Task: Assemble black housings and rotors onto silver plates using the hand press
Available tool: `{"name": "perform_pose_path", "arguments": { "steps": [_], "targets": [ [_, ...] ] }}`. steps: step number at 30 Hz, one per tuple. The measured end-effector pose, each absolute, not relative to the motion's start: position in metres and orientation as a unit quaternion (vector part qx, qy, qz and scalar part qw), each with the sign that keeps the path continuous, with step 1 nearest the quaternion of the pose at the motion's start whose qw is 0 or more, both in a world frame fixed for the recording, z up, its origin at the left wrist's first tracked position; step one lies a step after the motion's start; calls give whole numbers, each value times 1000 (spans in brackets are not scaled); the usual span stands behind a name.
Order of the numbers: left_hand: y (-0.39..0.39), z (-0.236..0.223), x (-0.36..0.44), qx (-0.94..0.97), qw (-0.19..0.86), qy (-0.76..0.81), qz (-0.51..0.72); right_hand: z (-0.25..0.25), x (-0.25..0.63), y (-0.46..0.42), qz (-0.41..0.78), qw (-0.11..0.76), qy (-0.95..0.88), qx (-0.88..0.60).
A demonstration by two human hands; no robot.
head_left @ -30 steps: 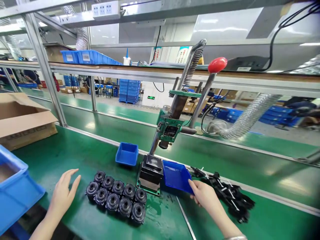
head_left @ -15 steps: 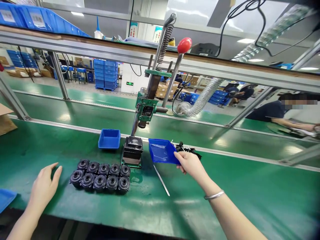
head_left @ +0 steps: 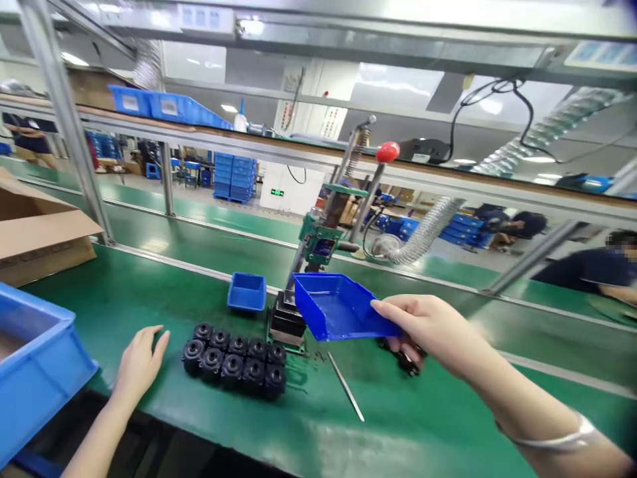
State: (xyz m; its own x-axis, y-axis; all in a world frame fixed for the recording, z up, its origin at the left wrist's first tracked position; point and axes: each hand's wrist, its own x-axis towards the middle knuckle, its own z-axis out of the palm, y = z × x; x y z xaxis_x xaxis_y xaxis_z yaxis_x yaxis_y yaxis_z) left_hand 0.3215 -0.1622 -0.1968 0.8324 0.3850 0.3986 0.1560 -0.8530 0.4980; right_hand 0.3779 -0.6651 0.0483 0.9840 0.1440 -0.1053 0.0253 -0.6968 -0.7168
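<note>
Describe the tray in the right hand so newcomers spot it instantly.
Find the green press with the red knob. Overlapping its lower right in view is an open deep-blue tray. Unlike the lighter tray on the bench left of the press, this one is gripped by the right hand.

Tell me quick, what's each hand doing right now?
Left hand: open, holding nothing, beside the black parts.
Right hand: closed on the edge of the dark blue bin.

At your far left stands an open cardboard box. The shelf before you carries blue bins with white labels. Farther away are stacked blue crates; at your right, a person in dark clothes.
</note>
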Motion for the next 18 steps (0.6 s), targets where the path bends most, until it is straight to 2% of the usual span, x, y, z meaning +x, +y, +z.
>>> {"name": "perform_pose_path", "arguments": {
  "steps": [5,18],
  "targets": [
    [-164,-205,317,920,243,144,273,117,383,-600,69,399,-71,-912],
    [-173,-221,311,904,295,163,262,282,485,-444,-127,454,-180,-863]
  ]
}}
